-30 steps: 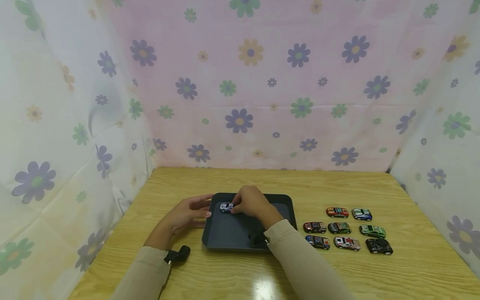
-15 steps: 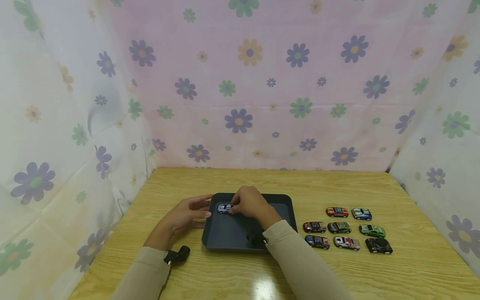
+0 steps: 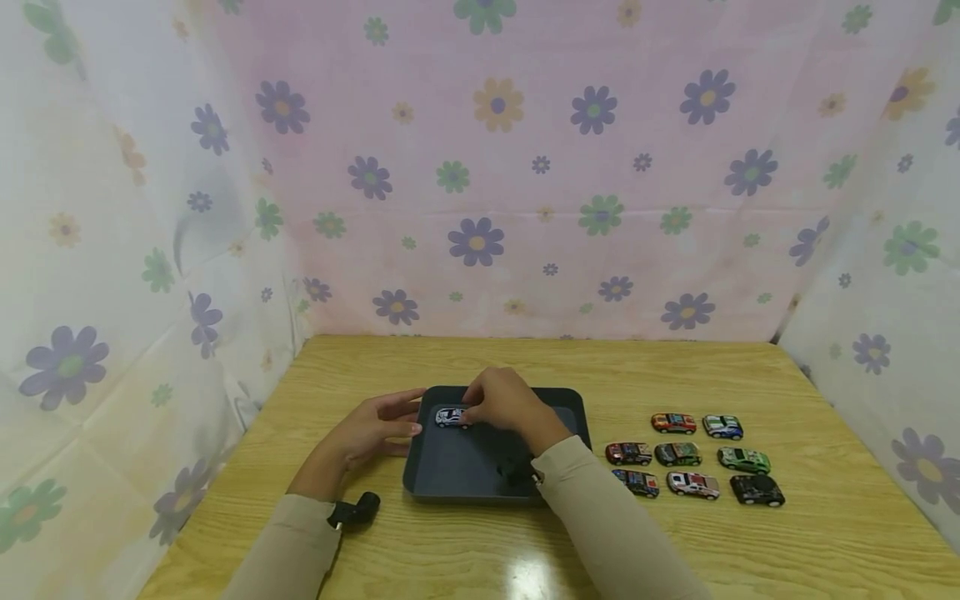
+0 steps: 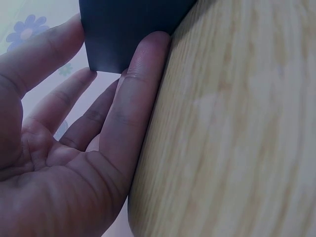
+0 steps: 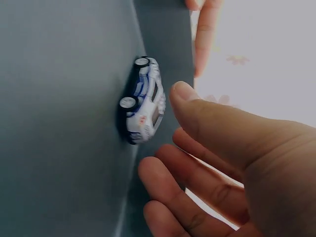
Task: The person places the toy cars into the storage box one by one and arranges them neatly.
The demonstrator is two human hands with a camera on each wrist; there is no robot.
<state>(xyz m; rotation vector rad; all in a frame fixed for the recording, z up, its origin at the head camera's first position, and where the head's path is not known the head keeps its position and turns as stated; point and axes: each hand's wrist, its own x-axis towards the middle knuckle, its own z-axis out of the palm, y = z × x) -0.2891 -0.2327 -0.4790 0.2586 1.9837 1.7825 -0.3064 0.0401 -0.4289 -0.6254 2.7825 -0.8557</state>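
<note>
The white toy car (image 3: 452, 417) sits in the black tray (image 3: 457, 475) at its 11 o'clock corner. The right hand (image 3: 504, 402), fingers loosely spread, hovers just beside it; the left hand (image 3: 372, 431) rests flat-fingered against the tray's 9 o'clock edge.

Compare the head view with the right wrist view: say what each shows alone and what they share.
Only the head view shows the nine toy cars in rows on the wooden table, and the left hand at the tray's left edge. Only the right wrist view shows the right hand open, its fingers apart from the white toy car. Both show that car on the dark tray.
</note>
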